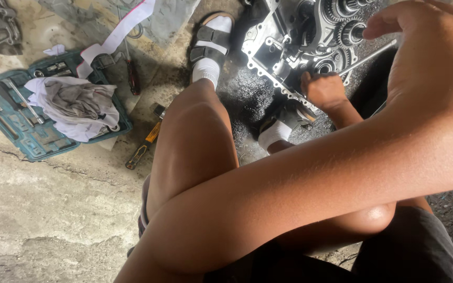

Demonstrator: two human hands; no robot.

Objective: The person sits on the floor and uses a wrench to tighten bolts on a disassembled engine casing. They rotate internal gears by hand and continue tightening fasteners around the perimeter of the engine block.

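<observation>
The person squats on the concrete floor (53,209) over an open gearbox (310,42); the right hand (323,90) is clenched at its casing edge, the left hand (420,47) rests above, fingers loose, grasping nothing

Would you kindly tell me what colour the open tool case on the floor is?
Teal, seen in the head view: tool case.

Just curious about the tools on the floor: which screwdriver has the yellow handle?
The screwdriver lying beside the person's knee, below the teal tool case; the other screwdriver, farther up, has a dark red handle.
</observation>
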